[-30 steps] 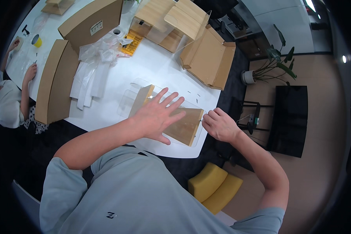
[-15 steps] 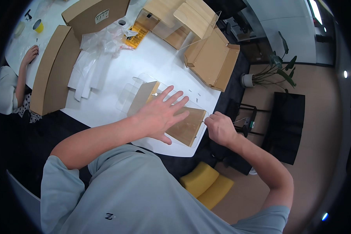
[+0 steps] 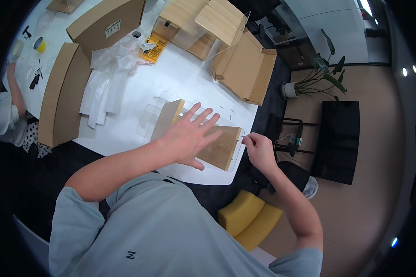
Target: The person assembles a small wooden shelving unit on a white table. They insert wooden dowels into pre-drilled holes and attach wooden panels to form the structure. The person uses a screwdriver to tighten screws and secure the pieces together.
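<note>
My left hand (image 3: 186, 138) lies with fingers spread over a small wooden unit with clear panels, its palm over the middle. The unit's wooden board (image 3: 223, 145) shows to the right of that hand, with small dark fittings along its right edge. A second wooden side (image 3: 166, 121) stands to the left, with a white knob-like fitting near its top. Clear sheets (image 3: 148, 117) stick out beyond it. Beside the board's right edge my right hand (image 3: 258, 147) is closed in a pinch. A tiny dark tip shows at its fingertips, too small to name.
Several small metal pieces (image 3: 231, 111) lie on the white table (image 3: 189, 83) beyond the unit. An open cardboard box (image 3: 245, 67), a wooden cabinet with clear panels (image 3: 189, 27), plastic wrapping (image 3: 108, 69) and tall cardboard (image 3: 64, 97) surround the work. Another person's arm (image 3: 16, 90) is at far left.
My right hand has shifted slightly, its fingertips still by the board's right edge. My left hand stays spread in place. The other person's arm has moved farther away, and the view has shifted slightly.
</note>
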The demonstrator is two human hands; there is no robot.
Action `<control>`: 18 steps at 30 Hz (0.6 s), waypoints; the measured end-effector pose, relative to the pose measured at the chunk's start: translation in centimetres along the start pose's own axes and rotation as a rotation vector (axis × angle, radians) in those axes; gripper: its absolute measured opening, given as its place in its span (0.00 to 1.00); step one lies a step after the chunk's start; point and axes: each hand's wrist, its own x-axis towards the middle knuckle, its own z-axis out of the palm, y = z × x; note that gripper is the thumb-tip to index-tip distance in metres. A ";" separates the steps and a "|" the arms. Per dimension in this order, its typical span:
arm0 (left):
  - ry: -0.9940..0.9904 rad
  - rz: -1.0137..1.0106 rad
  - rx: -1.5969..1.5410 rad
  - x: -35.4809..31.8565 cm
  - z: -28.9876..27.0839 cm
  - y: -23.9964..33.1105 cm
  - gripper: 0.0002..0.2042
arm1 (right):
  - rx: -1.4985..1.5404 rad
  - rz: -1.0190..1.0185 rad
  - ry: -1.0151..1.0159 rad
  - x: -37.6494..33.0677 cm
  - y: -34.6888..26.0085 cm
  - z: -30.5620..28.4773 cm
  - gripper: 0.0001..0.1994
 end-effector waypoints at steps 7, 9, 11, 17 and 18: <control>-0.008 0.004 -0.013 0.1 0.1 0.1 0.51 | -0.170 -0.055 -0.003 -5.6 2.6 2.2 0.09; -0.018 -0.001 -0.018 0.1 0.1 0.1 0.51 | -0.165 -0.126 -0.006 -6.5 2.7 2.6 0.09; -0.030 -0.005 -0.019 0.1 0.1 0.1 0.52 | -0.218 -0.259 0.031 -6.9 2.6 2.8 0.06; -0.049 -0.002 -0.004 0.2 0.2 0.1 0.52 | -0.382 -0.420 0.079 -6.9 2.6 2.4 0.03; -0.044 0.000 -0.001 0.2 0.2 0.1 0.52 | -0.396 -0.439 0.077 -6.9 2.7 2.4 0.04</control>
